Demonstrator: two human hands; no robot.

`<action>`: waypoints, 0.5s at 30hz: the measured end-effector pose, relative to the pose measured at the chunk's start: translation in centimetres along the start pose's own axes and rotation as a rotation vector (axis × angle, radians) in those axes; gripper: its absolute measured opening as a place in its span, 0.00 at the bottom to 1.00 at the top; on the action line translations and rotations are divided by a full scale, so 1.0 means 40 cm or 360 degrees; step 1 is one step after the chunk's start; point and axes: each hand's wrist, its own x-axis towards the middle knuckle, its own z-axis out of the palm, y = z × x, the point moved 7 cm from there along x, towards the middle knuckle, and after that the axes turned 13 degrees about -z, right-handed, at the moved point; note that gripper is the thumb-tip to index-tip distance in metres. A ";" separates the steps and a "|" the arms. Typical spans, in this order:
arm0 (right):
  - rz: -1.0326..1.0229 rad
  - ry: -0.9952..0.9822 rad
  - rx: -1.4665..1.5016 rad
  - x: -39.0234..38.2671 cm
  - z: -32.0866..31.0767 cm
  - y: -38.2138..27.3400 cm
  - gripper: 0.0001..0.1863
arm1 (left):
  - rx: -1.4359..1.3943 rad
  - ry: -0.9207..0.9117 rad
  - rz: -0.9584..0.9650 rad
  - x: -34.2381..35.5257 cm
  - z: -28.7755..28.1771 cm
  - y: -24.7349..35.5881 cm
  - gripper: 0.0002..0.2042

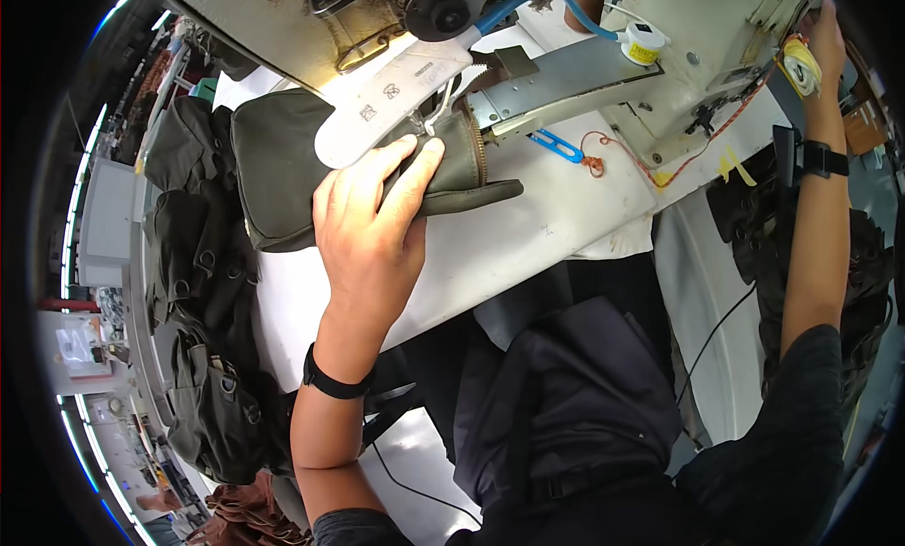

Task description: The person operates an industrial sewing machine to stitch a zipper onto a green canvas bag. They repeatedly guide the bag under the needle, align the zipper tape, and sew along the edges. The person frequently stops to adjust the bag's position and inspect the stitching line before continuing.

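A dark olive fabric pouch [283,150] with a brass-coloured zipper [478,145] along its right end sits on the sewing machine's narrow arm [566,89]. My left hand [372,216] grips it from the near side. Two fingertips press on the fabric close to the needle area, and the thumb goes out of sight by the pouch's lower edge. A white plate [391,103] covers part of the pouch above my fingers. Far to the right, my right hand [822,51] reaches up to the end of the sewing machine body [716,46]; its fingers are hidden at the dark rim.
Several olive pouches [193,254] are piled along the table's left side. Blue thread snips [556,146] and an orange cord [660,181] lie on the white tabletop [490,254]. A brown thread spool [584,4] stands behind the arm. More dark fabric [754,225] hangs at right.
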 end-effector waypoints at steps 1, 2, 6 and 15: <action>-0.0021 -0.0002 0.0072 0.016 -0.004 0.018 0.38 | 0.0000 0.0001 0.0006 0.002 0.002 -0.001 0.33; -0.0043 -0.0007 0.0079 0.020 -0.006 0.031 0.38 | -0.0007 -0.0001 0.0002 0.001 0.003 -0.001 0.33; -0.0088 0.0022 0.0064 0.042 -0.017 0.080 0.37 | -0.0010 0.0002 0.0005 0.003 0.001 0.002 0.33; -0.0163 0.0001 -0.0013 0.032 -0.015 0.080 0.24 | -0.0012 0.0021 -0.0008 0.001 0.001 0.003 0.31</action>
